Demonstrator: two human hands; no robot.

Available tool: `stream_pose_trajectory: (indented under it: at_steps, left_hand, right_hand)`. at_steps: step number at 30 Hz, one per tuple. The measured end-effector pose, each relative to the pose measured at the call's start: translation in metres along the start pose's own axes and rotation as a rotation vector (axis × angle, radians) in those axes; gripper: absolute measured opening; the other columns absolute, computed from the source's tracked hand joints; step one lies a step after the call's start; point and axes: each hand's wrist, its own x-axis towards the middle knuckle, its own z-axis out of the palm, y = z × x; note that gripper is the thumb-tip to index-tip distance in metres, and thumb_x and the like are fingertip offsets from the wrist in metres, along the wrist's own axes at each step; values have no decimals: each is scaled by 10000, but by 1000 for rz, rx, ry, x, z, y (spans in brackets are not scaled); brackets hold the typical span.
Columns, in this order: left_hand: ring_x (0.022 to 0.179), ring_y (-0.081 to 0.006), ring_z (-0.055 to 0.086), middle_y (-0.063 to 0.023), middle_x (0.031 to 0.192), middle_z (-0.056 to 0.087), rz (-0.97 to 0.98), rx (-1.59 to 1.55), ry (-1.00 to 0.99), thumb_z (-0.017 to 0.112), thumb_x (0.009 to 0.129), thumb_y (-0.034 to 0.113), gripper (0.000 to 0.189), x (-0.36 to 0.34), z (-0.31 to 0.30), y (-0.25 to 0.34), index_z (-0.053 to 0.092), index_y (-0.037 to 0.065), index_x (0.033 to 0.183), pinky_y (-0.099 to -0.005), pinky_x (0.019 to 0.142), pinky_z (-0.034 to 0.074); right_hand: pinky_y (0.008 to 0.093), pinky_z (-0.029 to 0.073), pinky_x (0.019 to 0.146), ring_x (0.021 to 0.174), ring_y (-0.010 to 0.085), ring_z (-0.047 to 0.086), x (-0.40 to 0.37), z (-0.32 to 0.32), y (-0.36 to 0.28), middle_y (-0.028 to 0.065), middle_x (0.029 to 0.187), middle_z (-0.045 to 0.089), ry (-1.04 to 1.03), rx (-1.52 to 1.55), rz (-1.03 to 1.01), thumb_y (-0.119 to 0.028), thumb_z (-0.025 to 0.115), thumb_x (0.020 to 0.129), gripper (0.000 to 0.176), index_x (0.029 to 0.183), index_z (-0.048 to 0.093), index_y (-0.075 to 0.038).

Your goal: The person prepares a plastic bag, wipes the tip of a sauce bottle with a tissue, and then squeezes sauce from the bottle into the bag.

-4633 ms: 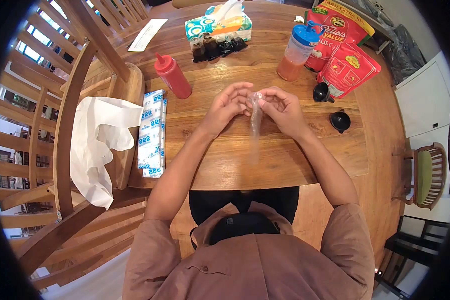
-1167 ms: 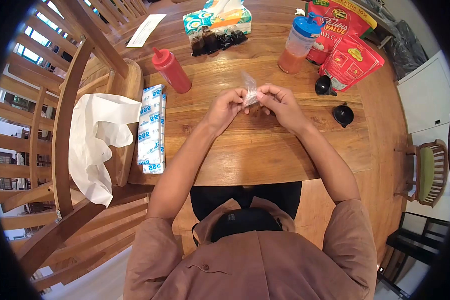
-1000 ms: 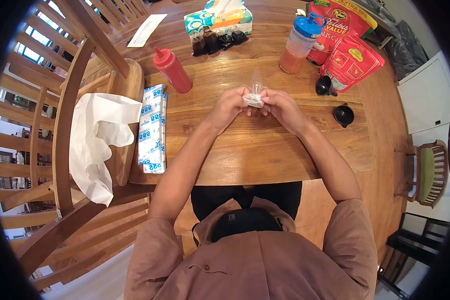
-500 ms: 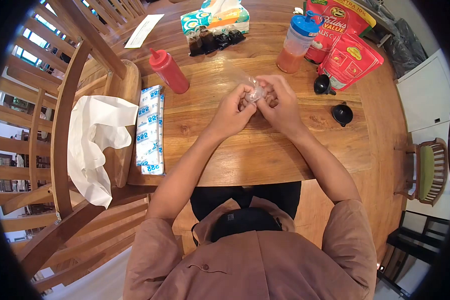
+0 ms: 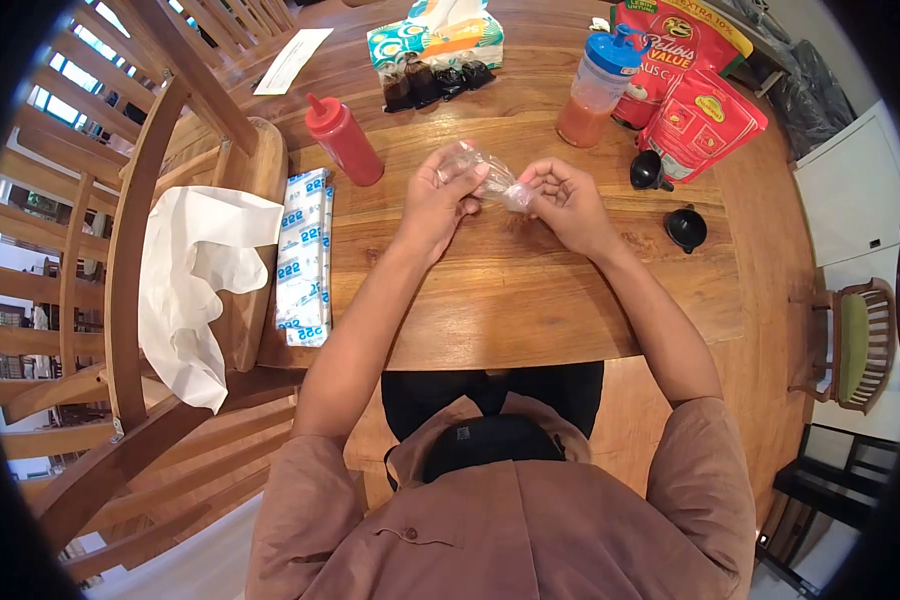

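A small clear plastic bag [image 5: 495,182] is stretched between my hands above the wooden table [image 5: 510,300]. My left hand [image 5: 442,195] pinches one end of the bag between thumb and fingers. With curled fingers, my right hand [image 5: 568,203] grips the bunched other end. To the left of my hands stands a red squeeze bottle [image 5: 346,142]. Beyond my right hand is a clear bottle with a blue lid and orange-red sauce [image 5: 588,95]. Two black funnels, one [image 5: 650,170] by the pouches and another [image 5: 685,229] nearer me, rest on the right.
Red sauce pouches [image 5: 705,125] stand at the back right. A tissue box [image 5: 437,45] with small dark-filled packets [image 5: 438,84] in front is at the back. A blue-and-white packet [image 5: 304,260] lies by the left edge, beside a chair [image 5: 260,200] holding a white bag [image 5: 195,290].
My hands have moved apart from close together. My left hand has shifted left and my right slightly right, drawing the plastic bag out between them.
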Motion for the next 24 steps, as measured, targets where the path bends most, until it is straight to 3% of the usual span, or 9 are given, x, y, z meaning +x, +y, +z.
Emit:
stream_pose_trajectory:
  at_steps: [2, 4, 6, 7, 9, 10, 12, 18, 24]
  left_hand:
    - [784, -105, 608, -89, 983, 641, 1, 54, 3, 694, 923, 110, 610, -2, -4, 1, 319, 53, 1401, -215, 540, 480]
    - [776, -103, 604, -80, 964, 635, 2, 108, 3, 695, 926, 125, 550, -7, 6, 4, 372, 34, 1361, -216, 555, 480]
    - [762, -135, 611, -61, 911, 619, 337, 266, 345, 710, 911, 155, 409, -11, 21, 0, 497, 31, 1238, -264, 564, 489]
    - [762, -135, 611, -61, 911, 619, 337, 265, 342, 710, 911, 155, 409, -12, 22, -2, 497, 31, 1238, -264, 564, 489]
    - [765, -144, 601, -40, 856, 623, 1052, 1028, 636, 731, 895, 176, 323, -13, 23, -4, 571, 39, 1140, -286, 560, 479]
    - [765, -144, 601, -40, 856, 623, 1052, 1028, 636, 731, 895, 176, 323, -15, 23, -3, 571, 39, 1140, -286, 560, 479]
    - [740, -156, 612, -79, 830, 619, 1216, 1308, -68, 712, 904, 166, 253, -20, 25, 1, 595, 20, 1074, -297, 563, 496]
    - [642, -151, 614, -104, 780, 642, 567, 940, 128, 747, 882, 200, 234, -29, 48, -13, 641, -6, 915, -283, 574, 505]
    - [655, -121, 597, -74, 779, 649, 578, 1054, 149, 746, 885, 174, 238, -27, 43, -14, 642, -17, 982, -263, 575, 489]
  right_hand:
    - [198, 494, 719, 825, 53, 599, 0, -6, 0, 33, 932, 631, -31, 124, 141, 29, 617, 912, 159, 1067, 581, 29]
    - [202, 498, 687, 777, 55, 602, 0, -4, 1, 32, 891, 633, 52, -56, 26, 21, 626, 909, 139, 1042, 588, 28]
    - [206, 501, 656, 728, 57, 606, 1, 0, 1, 30, 850, 636, 134, -233, -90, 12, 634, 906, 119, 1018, 595, 26]
    - [214, 503, 624, 685, 65, 605, 0, 2, 1, 31, 810, 635, 226, -191, -57, 2, 649, 897, 98, 983, 610, 26]
    - [222, 504, 592, 641, 72, 604, 0, 7, -1, 31, 770, 635, 318, -148, -24, -8, 665, 889, 80, 949, 624, 26]
    - [229, 506, 576, 632, 78, 609, 0, 10, -4, 40, 761, 642, 383, -259, -57, -16, 673, 883, 72, 928, 636, 26]
    - [235, 508, 560, 622, 83, 613, 0, 13, -10, 48, 752, 650, 451, -373, -89, -24, 682, 878, 69, 907, 647, 27]
    - [259, 523, 567, 635, 115, 655, -4, 18, -15, 114, 758, 683, 411, -540, -92, -24, 697, 853, 86, 894, 652, 37]
    - [376, 541, 665, 753, 349, 673, -4, 24, -15, 205, 854, 671, 337, -771, -413, 0, 641, 852, 120, 954, 653, 61]
